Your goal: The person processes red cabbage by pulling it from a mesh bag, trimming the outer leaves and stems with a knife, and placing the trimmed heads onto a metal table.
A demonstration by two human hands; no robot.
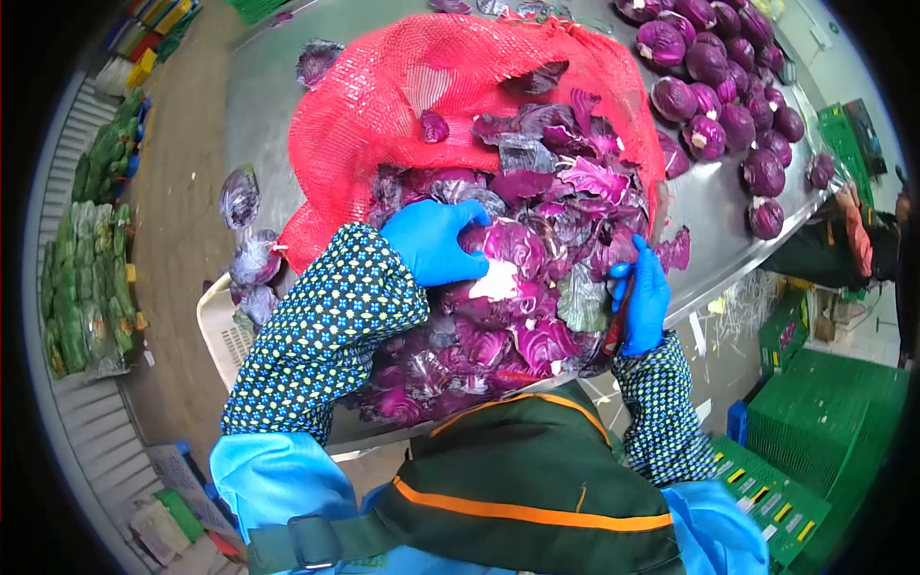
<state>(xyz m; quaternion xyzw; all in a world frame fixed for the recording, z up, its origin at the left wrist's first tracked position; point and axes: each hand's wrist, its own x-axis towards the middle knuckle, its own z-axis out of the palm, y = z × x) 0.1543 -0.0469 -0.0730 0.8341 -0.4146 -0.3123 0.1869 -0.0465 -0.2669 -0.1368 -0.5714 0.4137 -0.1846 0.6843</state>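
My left hand (431, 243), in a blue glove, grips a red cabbage (518, 247) from its left side, thumb and fingers curled on it. A pale white cut patch shows on the cabbage, facing me. To the right of it, my gloved right hand (646, 295) is closed around a knife (616, 324) with a reddish handle; the blade is hard to make out. Loose purple cabbage leaves (551, 350) lie heaped around and under both hands. Beneath and behind the heap spreads a red mesh bag (369, 105).
Whole red cabbages (738, 125) are piled at the right of the metal table (704, 244). Loose outer leaves (240, 198) lie along its left edge, above a white crate (222, 331). Green crates (819, 412) stand at right. Another person's hand (853, 225) shows at far right.
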